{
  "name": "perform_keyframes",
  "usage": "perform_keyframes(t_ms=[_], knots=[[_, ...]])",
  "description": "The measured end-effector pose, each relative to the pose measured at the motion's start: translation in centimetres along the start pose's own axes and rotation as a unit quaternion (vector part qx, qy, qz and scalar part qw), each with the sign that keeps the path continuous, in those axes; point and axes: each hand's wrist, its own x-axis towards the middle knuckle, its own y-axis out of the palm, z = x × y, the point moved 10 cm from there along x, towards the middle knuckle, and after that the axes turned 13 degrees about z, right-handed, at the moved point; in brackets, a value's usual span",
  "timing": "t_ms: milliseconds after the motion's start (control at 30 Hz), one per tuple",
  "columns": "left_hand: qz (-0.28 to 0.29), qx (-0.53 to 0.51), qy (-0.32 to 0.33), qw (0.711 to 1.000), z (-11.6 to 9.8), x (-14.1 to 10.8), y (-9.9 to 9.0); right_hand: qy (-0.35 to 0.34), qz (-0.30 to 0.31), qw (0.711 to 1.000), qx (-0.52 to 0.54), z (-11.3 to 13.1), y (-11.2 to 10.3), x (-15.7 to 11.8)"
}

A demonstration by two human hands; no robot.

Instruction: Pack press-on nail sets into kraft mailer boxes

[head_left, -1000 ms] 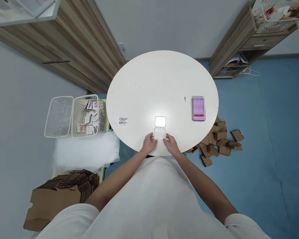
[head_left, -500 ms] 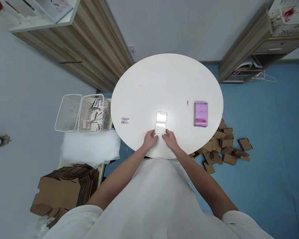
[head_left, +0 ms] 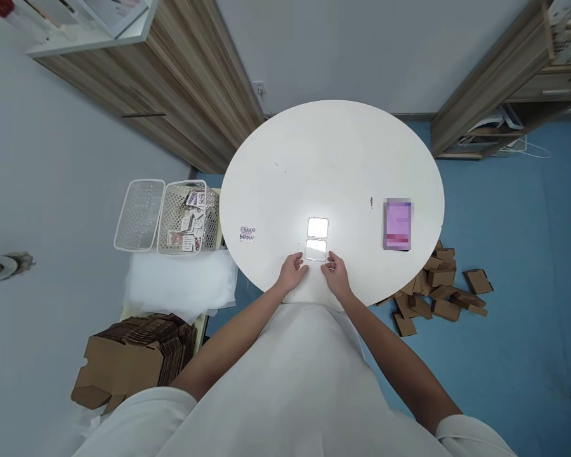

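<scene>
A small clear case [head_left: 316,250] lies opened flat on the white table, its two halves one above the other and bright with glare. My left hand [head_left: 292,273] rests just left of its lower half, thumb and fingers apart. On the other side is my right hand [head_left: 336,274], its fingertips close to the case's lower right edge, also with fingers spread. Neither hand visibly grips the case; whether a fingertip touches it is hard to tell. Further left on the table sits a small sheet of purple patterned pieces [head_left: 247,234].
A pixelated pink-purple item [head_left: 398,225] lies at the right of the oval table [head_left: 333,146]. Beside the table at left are a white basket of small packets [head_left: 169,212], white sheets [head_left: 181,279] and stacked flat cardboard [head_left: 124,362]. Small brown boxes [head_left: 441,277] are heaped on the floor at right.
My hands have drawn slightly back from the case, which stays opened flat. The whole view has shifted a little, so everything sits further right.
</scene>
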Motion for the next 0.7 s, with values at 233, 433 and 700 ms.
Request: perform_keyframes(t_ms=[233,433,700], knots=[[0.008,0.082,0.053,0.995,-1.2,-1.6,-7.2,-0.105,-0.067,0.992,-0.027,5.5,2.1,-2.0],[-0.079,0.239,0.108,0.962,-2.6,-1.1,-19.0,-0.092,0.056,0.984,-0.143,7.7,11.7,2.3],[0.024,0.332,0.066,0.941,-1.8,3.9,-22.0,-0.078,0.078,0.945,-0.309,8.9,20.3,8.4]])
